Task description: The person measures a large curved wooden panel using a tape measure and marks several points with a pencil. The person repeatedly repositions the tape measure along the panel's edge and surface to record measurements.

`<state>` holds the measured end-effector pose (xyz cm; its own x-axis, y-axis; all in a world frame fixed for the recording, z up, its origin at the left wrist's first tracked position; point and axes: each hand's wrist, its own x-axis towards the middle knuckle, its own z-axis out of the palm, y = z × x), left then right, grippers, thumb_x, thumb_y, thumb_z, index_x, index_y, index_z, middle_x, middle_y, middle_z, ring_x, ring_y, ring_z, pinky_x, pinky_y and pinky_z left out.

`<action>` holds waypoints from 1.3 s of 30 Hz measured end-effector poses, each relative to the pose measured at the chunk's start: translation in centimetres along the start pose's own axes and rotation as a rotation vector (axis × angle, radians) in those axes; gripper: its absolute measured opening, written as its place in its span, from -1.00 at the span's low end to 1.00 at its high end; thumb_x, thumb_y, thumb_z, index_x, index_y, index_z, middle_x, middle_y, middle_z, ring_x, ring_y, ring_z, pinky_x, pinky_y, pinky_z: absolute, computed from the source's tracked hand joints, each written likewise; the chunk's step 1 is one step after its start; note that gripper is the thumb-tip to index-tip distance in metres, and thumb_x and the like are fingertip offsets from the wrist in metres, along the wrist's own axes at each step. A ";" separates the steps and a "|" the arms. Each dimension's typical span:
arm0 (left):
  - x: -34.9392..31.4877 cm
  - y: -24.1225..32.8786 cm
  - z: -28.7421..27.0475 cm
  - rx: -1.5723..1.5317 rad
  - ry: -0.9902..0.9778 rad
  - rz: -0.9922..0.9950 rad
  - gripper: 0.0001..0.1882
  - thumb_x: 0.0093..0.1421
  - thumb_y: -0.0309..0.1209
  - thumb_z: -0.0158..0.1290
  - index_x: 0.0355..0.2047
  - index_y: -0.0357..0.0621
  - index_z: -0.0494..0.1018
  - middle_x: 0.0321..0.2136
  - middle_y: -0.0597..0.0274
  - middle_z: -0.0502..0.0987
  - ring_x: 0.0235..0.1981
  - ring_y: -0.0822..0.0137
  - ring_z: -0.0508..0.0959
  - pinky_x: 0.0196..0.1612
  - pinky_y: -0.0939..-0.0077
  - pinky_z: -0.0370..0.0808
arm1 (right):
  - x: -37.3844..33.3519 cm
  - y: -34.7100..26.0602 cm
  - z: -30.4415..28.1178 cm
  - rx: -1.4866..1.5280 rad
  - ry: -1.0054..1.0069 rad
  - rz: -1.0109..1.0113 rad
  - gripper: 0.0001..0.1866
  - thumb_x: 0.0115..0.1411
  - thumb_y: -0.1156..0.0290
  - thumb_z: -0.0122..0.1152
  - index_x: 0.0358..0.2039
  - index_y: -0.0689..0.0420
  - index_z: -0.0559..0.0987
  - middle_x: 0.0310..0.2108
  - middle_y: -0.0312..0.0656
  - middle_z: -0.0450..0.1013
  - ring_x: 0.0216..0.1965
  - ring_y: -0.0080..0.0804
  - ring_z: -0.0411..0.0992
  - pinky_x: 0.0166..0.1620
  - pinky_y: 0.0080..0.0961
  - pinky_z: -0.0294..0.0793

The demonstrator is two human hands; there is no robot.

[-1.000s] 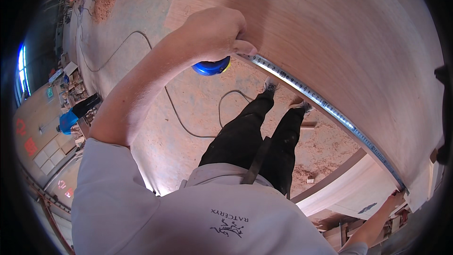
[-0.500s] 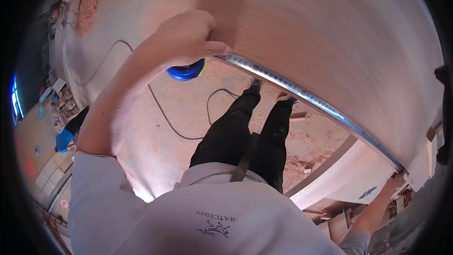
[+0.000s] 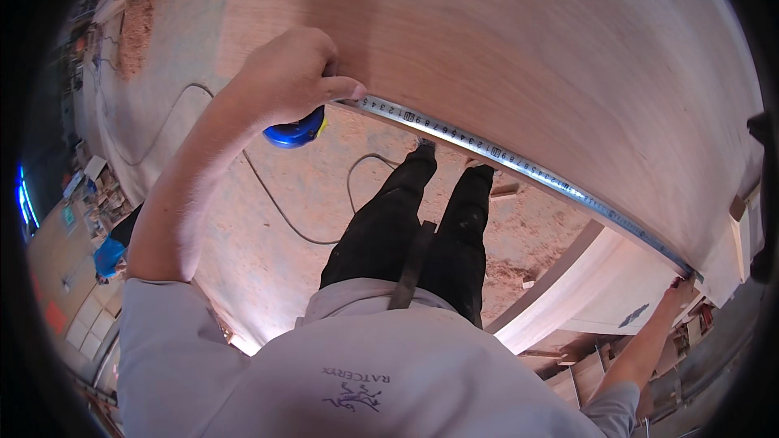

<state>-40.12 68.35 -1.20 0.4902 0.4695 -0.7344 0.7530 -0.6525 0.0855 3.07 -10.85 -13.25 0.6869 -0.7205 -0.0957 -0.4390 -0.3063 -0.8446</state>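
Note:
My left hand is closed on the tape measure, with its blue case hanging below the palm. The thumb presses at the near end of the drawn-out metal blade. That blade lies straight along the edge of a large wooden sheet and runs down to the right. At its far end, by the sheet's corner, my right hand has its fingers closed at the blade's tip. The right fingertips look small and are partly hidden by the edge.
A dark cable loops over the dusty floor beside my legs. A curved pale panel stands at the lower right. Wood offcuts lie near my feet. Cluttered materials and a blue item are at the far left.
My left hand and the blue case have shifted left, and a little more blade shows along the edge. The right hand stays near the far corner.

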 end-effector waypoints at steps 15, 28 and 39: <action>0.5 -0.8 0.0 -0.036 0.045 0.090 -0.58 0.08 -0.14 0.35 -0.62 -0.29 0.57 -0.71 0.05 0.47 -0.69 0.30 0.45 -0.54 0.39 0.42 | 2.2 0.6 -0.5 -0.026 -0.003 0.007 -0.58 0.15 0.20 0.48 -0.52 0.26 0.49 -0.68 -0.23 0.31 -0.75 -0.46 0.18 -0.68 -0.54 0.18; 0.4 -0.6 0.2 -0.045 0.049 0.065 -0.58 0.07 -0.12 0.37 -0.58 -0.29 0.61 -0.68 0.08 0.54 -0.66 0.32 0.50 -0.53 0.43 0.46 | 2.1 0.6 -0.3 -0.056 -0.029 -0.011 -0.61 0.23 0.20 0.39 -0.55 0.18 0.47 -0.67 -0.26 0.37 -0.75 -0.52 0.18 -0.70 -0.57 0.12; -0.7 -1.1 0.6 -0.045 -0.025 0.058 -0.58 0.09 -0.09 0.35 -0.59 -0.23 0.61 -0.67 0.09 0.54 -0.66 0.32 0.48 -0.50 0.42 0.44 | 3.1 0.9 -0.6 -0.099 -0.011 0.011 -0.67 0.26 0.20 0.35 -0.48 0.18 0.54 -0.58 -0.28 0.43 -0.70 -0.53 0.22 -0.65 -0.56 0.19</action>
<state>-41.56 68.39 -1.12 0.5229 0.4158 -0.7441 0.7429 -0.6503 0.1587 4.47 -13.71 -14.04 0.6876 -0.7175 -0.1111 -0.5015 -0.3587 -0.7873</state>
